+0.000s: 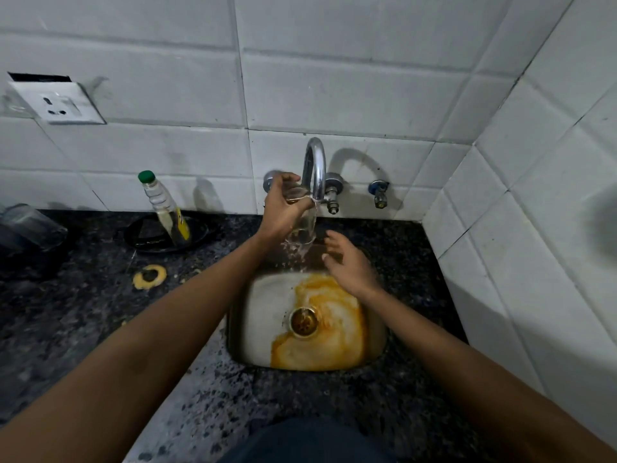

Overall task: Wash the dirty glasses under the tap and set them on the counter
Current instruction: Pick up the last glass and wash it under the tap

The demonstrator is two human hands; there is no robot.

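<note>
The left hand (283, 203) grips a clear glass (302, 225), fingers curled round its upper part, and holds it at the spout of the chrome tap (315, 168), tilted so that its far end meets the spout and its near end hangs lower over the sink (243, 315); water (298, 253) spills from the low end of the glass and splashes down toward the basin; the right hand (349, 265) hovers just right of the glass and nearer, fingers spread and relaxed, holding nothing, apart from the glass; both bare forearms reach in from the near edge; the sink is a steel basin with a wide orange stain (330, 329) across its right and near parts, and a brass-coloured drain (303, 322) sits in the middle; the dark speckled counter (83, 329) surrounds the basin; on it, to the left and far, a plastic bottle (162, 205) with a green cap leans in a black dish (167, 233) against the wall; nearer than the dish lies a yellow ring-shaped mark (150, 276); at the far left edge there is a blurred dark object (30, 228), too unclear to name; on the white tiled wall (334, 78), a small valve (379, 193) sits right of the tap, and a socket plate (56, 101) hangs at the upper left; the tiled side wall closes the corner on the right.
</note>
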